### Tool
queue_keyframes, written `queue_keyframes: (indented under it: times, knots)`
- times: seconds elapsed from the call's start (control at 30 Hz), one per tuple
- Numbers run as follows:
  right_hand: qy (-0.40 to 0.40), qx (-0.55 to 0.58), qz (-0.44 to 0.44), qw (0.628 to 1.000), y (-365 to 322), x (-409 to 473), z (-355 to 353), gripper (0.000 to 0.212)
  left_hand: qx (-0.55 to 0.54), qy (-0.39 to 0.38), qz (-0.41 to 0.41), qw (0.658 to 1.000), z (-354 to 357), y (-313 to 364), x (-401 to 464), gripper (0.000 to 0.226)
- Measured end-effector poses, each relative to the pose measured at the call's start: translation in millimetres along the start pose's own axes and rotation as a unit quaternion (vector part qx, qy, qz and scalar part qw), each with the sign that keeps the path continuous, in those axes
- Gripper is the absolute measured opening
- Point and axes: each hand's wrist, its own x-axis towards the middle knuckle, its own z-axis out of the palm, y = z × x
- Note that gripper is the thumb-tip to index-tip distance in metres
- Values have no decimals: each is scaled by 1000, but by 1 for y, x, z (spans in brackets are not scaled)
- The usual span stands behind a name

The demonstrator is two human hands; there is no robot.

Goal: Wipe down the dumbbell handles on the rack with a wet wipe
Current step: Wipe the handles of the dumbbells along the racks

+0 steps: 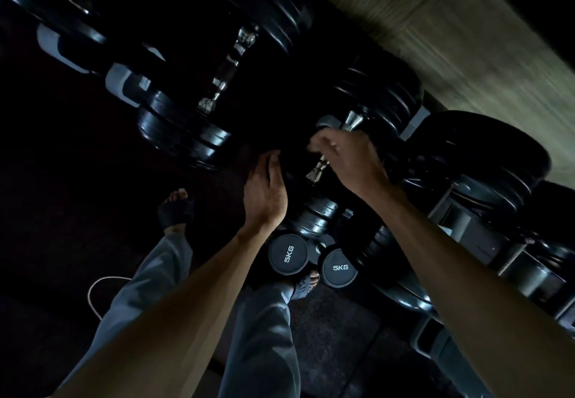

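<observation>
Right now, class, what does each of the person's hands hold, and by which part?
The right hand curls round the chrome dumbbell handle, near its middle. The left hand rests against a black weight plate, gripping nothing visible. No wipe shows clearly.

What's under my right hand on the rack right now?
The right hand covers a chrome dumbbell handle, whose ends show on either side. Any wipe under the fingers is hidden.
</observation>
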Motion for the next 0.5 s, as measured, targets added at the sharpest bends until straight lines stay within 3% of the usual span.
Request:
queue_keyframes:
  times: [0.1, 0.2, 0.5]
  knots:
    - [227, 58, 49, 971, 2, -9, -7, 20, 6, -5, -3, 1000, 0, -1, 1, 47]
    - [325, 112, 86, 935, 5, -15, 0, 18, 17, -7, -8, 1000, 0, 1, 2, 43]
    - [275, 164, 95, 943, 10, -48, 37, 17, 55, -17, -30, 998, -1, 8, 0, 43]
